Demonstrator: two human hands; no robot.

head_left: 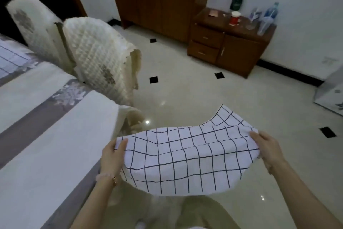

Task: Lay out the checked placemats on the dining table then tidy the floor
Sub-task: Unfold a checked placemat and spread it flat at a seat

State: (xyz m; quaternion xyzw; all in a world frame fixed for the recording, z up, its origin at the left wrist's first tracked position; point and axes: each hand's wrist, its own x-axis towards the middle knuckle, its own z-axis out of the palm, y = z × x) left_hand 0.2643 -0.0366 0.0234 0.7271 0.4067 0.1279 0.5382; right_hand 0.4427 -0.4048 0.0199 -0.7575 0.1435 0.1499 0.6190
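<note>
Pinching checked placemat (187, 156) by its ends with left hand (111, 156) and right hand (267, 149), just right of dining table (46, 117); not yet laid, floor (185, 89) tidying pending.

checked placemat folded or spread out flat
Folded over, not spread: the checked placemat sags between the left hand and right hand, a second layer showing behind. It hangs over the floor, not on the dining table.

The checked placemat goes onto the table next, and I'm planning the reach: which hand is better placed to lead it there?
Left, probably. The left hand grips the checked placemat at the end beside the dining table, on the person's left; the right hand grips the far end, over the floor.
</note>
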